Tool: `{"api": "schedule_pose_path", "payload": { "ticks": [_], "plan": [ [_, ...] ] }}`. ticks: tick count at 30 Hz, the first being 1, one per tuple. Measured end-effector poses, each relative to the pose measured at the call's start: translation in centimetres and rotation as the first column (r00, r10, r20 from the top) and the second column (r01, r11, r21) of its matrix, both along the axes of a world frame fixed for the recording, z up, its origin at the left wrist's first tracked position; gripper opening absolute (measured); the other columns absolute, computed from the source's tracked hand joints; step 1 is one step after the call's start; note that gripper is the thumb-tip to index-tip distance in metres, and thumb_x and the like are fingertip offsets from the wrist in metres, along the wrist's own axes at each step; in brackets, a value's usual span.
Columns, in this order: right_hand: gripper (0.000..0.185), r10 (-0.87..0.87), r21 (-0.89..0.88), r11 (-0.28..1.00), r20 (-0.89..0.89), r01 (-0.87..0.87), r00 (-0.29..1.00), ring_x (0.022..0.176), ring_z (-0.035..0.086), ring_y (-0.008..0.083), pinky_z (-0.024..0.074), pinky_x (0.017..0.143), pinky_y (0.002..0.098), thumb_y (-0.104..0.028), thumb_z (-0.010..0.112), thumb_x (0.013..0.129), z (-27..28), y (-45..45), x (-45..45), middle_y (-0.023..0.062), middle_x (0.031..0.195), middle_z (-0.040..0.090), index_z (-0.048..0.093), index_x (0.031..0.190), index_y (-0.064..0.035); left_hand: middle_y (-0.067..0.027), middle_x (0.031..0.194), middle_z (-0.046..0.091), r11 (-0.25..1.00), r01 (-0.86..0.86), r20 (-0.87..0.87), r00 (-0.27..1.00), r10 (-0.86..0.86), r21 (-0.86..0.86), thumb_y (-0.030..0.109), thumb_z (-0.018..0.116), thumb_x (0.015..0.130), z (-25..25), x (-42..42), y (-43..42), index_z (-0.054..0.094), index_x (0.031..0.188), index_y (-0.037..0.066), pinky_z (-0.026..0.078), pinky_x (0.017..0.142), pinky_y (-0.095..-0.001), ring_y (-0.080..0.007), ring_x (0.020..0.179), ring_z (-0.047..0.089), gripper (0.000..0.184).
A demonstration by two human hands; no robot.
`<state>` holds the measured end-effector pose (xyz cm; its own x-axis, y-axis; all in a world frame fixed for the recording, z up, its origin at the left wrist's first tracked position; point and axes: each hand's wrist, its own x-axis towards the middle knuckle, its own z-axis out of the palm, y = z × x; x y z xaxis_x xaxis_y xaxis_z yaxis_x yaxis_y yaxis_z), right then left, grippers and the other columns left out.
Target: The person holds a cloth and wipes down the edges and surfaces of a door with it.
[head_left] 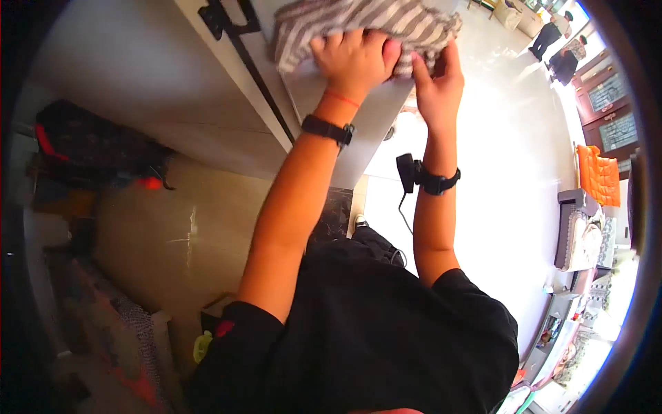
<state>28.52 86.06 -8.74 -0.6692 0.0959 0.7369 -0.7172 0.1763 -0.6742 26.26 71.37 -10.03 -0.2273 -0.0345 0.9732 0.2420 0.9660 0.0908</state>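
A grey-and-white striped cloth [372, 17] lies bunched against a pale door [345, 134] at the top of the view. My left hand [352, 63] is closed on the lower edge of the cloth, its knuckles towards me. Beside it, my right hand [440, 90] grips the cloth's right end between thumb and fingers. Part of the fingers on both hands is hidden by the folds. Black bands circle both wrists, and a small black device [407, 172] with a cable hangs at the right one.
A black door handle [238, 17] sits left of the cloth. Behind the door is a dim room with a dark bag [89, 141] and a bed [110, 324]. On the right, a bright hall holds an orange chair [598, 176], a grey sofa [576, 231] and two people [555, 34] far off.
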Motion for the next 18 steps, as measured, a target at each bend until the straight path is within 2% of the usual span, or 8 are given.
{"api": "schedule_pose_path", "payload": {
  "ticks": [1, 5, 7, 10, 13, 16, 17, 18],
  "plan": [
    [0.067, 0.015, -0.012, 1.000, 0.059, -0.014, 0.998, 0.110, 0.064, 0.0174, 0.0513, 0.096, 0.0303, 0.000, 0.074, 0.087, -0.4, 0.2, 0.3, 0.0167, 0.124, 0.068, 0.044, 0.147, 0.0067, -0.0026, 0.070, 0.053, 0.999, -0.036, -0.065, 0.997, 0.035, -0.010, 0.043, 0.067, 0.076, -1.3, -0.6, 0.4, 0.064, 0.065, 0.020, 0.031, 0.070, -0.0485, -0.0291, 0.074, 0.050, 0.026],
    [0.066, 0.043, -0.008, 0.999, 0.230, -0.043, 0.972, 0.112, 0.064, 0.0185, 0.0517, 0.096, 0.0319, 0.003, 0.075, 0.084, -2.9, 1.8, -0.3, 0.0192, 0.125, 0.067, 0.046, 0.144, 0.0081, -0.0063, 0.072, 0.057, 0.998, -0.050, -0.056, 0.997, 0.051, 0.022, 0.039, 0.066, 0.075, -6.5, -1.7, 1.8, 0.063, 0.066, 0.016, 0.028, 0.069, -0.0457, -0.0317, 0.071, 0.050, 0.025],
    [0.065, 0.068, -0.041, 0.997, 0.294, -0.059, 0.953, 0.110, 0.064, 0.0181, 0.0520, 0.095, 0.0318, 0.003, 0.077, 0.082, -6.2, 0.9, 0.1, 0.0184, 0.124, 0.068, 0.050, 0.141, 0.0081, -0.0079, 0.079, 0.064, 0.998, -0.044, 0.068, 0.997, 0.040, 0.050, 0.039, 0.065, 0.078, -9.8, -0.7, 1.0, 0.069, 0.074, 0.015, 0.032, 0.073, -0.0504, -0.0345, 0.079, 0.056, 0.025],
    [0.062, 0.112, -0.064, 0.993, 0.336, -0.096, 0.935, 0.109, 0.065, 0.0177, 0.0520, 0.095, 0.0313, 0.003, 0.080, 0.079, -7.9, 1.6, 0.0, 0.0167, 0.123, 0.068, 0.056, 0.136, 0.0065, -0.0117, 0.115, 0.071, 0.977, 0.130, 0.041, 0.989, -0.139, 0.168, 0.045, 0.060, 0.088, -11.0, -1.5, 1.3, 0.075, 0.111, 0.013, 0.031, 0.099, -0.0628, -0.0403, 0.118, 0.058, 0.042],
    [0.058, 0.155, -0.066, 0.988, 0.338, -0.141, 0.928, 0.110, 0.065, 0.0212, 0.0510, 0.097, 0.0325, 0.004, 0.081, 0.076, -8.9, 2.6, -0.2, 0.0158, 0.121, 0.068, 0.060, 0.129, 0.0037, -0.0143, 0.140, 0.059, 0.971, 0.074, 0.203, 0.972, -0.122, 0.226, 0.050, 0.055, 0.094, -14.1, -0.2, 1.8, 0.067, 0.130, 0.013, 0.024, 0.111, -0.0619, -0.0402, 0.135, 0.048, 0.052],
    [0.056, 0.140, 0.054, 0.985, 0.293, -0.163, 0.946, 0.112, 0.066, 0.0266, 0.0502, 0.099, 0.0344, 0.008, 0.078, 0.073, -10.9, 3.8, -0.9, 0.0169, 0.121, 0.067, 0.062, 0.127, 0.0044, -0.0163, 0.143, 0.055, 0.977, 0.095, 0.213, 0.968, -0.135, 0.189, 0.047, 0.056, 0.095, -17.0, 0.5, 1.3, 0.063, 0.135, 0.012, 0.024, 0.113, -0.0619, -0.0418, 0.136, 0.046, 0.053],
    [0.055, 0.162, 0.034, 0.983, 0.312, -0.182, 0.936, 0.115, 0.064, 0.0306, 0.0487, 0.101, 0.0356, 0.009, 0.076, 0.071, -11.6, 4.2, -1.3, 0.0171, 0.122, 0.067, 0.064, 0.124, 0.0046, -0.0160, 0.130, 0.063, 0.980, 0.052, 0.176, 0.981, -0.086, 0.190, 0.046, 0.058, 0.095, -17.5, 0.7, 1.8, 0.069, 0.122, 0.010, 0.032, 0.109, -0.0576, -0.0411, 0.126, 0.052, 0.046],
    [0.053, 0.142, 0.055, 0.985, 0.290, -0.165, 0.946, 0.115, 0.064, 0.0308, 0.0486, 0.101, 0.0356, 0.009, 0.075, 0.071, -11.7, 4.5, -1.2, 0.0170, 0.123, 0.067, 0.064, 0.123, 0.0047, -0.0160, 0.129, 0.063, 0.980, 0.033, 0.172, 0.983, -0.067, 0.198, 0.046, 0.059, 0.095, -18.2, 0.9, 2.1, 0.069, 0.122, 0.010, 0.032, 0.108, -0.0573, -0.0409, 0.126, 0.052, 0.046]
  ]
}}
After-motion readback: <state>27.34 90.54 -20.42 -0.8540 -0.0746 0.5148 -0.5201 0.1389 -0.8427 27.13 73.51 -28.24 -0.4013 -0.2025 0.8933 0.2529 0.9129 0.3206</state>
